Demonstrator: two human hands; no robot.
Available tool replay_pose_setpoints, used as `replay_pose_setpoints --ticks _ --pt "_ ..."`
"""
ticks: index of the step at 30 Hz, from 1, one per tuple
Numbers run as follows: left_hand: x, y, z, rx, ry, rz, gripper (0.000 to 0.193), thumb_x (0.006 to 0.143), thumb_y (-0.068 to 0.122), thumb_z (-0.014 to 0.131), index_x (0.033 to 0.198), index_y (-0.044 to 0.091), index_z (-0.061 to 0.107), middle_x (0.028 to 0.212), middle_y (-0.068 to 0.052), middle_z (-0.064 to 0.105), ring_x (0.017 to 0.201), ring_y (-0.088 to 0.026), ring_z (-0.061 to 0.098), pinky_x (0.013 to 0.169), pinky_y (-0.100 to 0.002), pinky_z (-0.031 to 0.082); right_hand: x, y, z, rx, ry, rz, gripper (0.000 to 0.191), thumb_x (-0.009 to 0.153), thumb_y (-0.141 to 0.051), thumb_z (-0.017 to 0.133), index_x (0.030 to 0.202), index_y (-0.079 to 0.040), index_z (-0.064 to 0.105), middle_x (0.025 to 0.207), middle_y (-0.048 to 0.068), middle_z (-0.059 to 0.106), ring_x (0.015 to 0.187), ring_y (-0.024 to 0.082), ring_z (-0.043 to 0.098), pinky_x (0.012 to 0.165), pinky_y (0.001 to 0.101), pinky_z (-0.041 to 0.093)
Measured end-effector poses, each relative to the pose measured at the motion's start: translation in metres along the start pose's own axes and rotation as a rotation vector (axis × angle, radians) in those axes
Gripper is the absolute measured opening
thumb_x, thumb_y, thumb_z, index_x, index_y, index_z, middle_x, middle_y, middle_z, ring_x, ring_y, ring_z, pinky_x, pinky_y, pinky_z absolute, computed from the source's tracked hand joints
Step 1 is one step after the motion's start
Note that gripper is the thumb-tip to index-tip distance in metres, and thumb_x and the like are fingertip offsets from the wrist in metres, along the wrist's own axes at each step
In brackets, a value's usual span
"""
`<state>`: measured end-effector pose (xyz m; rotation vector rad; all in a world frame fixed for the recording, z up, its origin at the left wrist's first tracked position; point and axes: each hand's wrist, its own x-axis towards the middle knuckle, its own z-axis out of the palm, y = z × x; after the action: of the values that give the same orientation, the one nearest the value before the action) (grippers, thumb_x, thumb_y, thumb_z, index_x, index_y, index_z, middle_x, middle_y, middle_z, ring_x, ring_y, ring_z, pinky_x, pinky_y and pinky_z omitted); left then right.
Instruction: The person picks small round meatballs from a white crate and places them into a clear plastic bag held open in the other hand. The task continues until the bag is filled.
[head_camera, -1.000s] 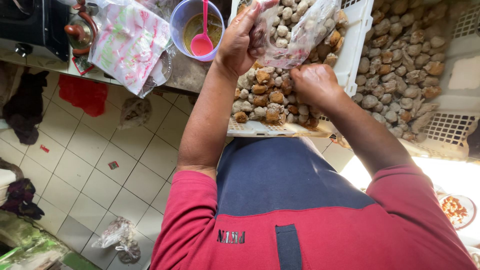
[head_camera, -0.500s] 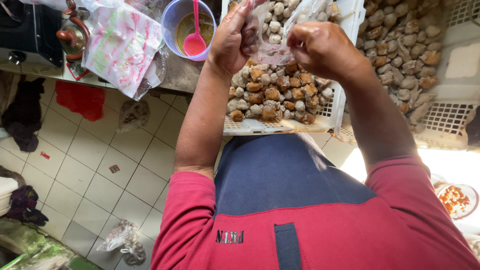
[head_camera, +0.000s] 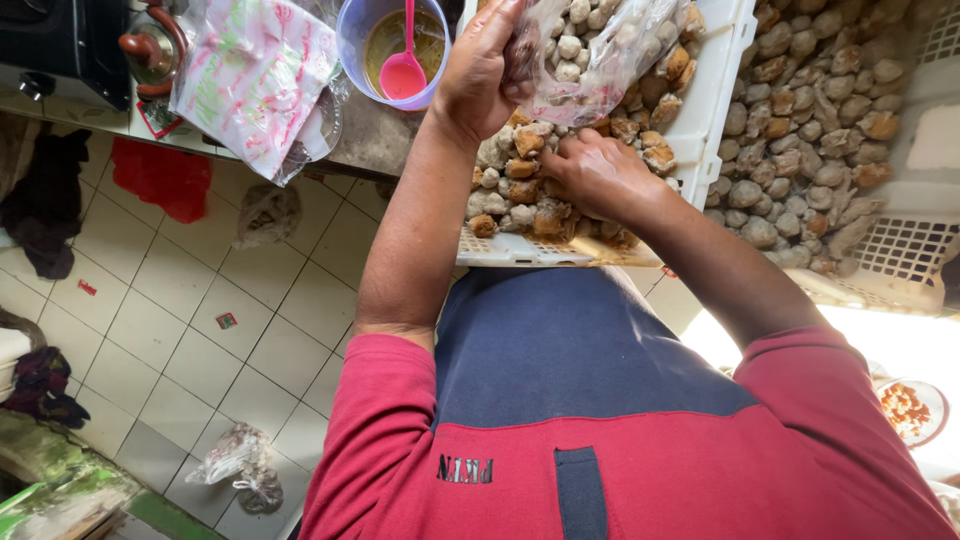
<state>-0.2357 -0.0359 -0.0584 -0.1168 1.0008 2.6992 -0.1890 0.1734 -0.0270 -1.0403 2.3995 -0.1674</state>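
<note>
In the head view, a clear plastic bag, partly filled with pale round balls, is gripped at its mouth by the left hand, whose fingers are clenched on the bunched plastic. The bag is held up just above a white perforated tray. The right hand is lowered into the tray, its fingers curled down among the brown and pale food balls heaped there; whether any pieces are pinched in it cannot be told, since the fingertips are hidden. The two hands are seen close together, the right just below the bag.

A second white tray, also filled with similar balls, is set to the right of the first. To the left, on a dark counter, a purple plastic tub with brownish liquid is seen, and a pink spoon is stood in it. Beside the tub a printed plastic bag is laid. Below, a pale tiled floor is visible, with a knotted plastic bag lying on it.
</note>
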Motion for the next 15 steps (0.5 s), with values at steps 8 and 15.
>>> replay_pose_setpoints --ticks 8,15 --pt "0.002 -0.001 0.002 -0.008 -0.059 0.006 0.018 0.114 0.026 0.052 0.118 0.012 0.063 0.072 0.005 0.051 0.053 -0.006 0.038 0.047 -0.026 0.026 -0.002 0.054 -0.029 0.527 0.454 -0.272 0.012 0.111 -0.012 0.054 0.115 -0.003 0.06 0.104 0.015 0.062 0.085 0.021 0.069 0.067 0.0292 0.063" --pt "-0.001 -0.001 0.0 -0.047 -0.061 -0.008 0.02 0.114 0.025 0.052 0.098 0.014 0.058 0.07 0.004 0.049 0.054 -0.008 0.038 0.05 -0.027 0.025 -0.029 0.081 -0.023 0.189 0.638 -0.085 0.015 0.116 -0.003 0.06 0.104 -0.005 0.068 0.093 0.01 0.068 0.083 0.02 0.069 0.071 0.0308 0.062"
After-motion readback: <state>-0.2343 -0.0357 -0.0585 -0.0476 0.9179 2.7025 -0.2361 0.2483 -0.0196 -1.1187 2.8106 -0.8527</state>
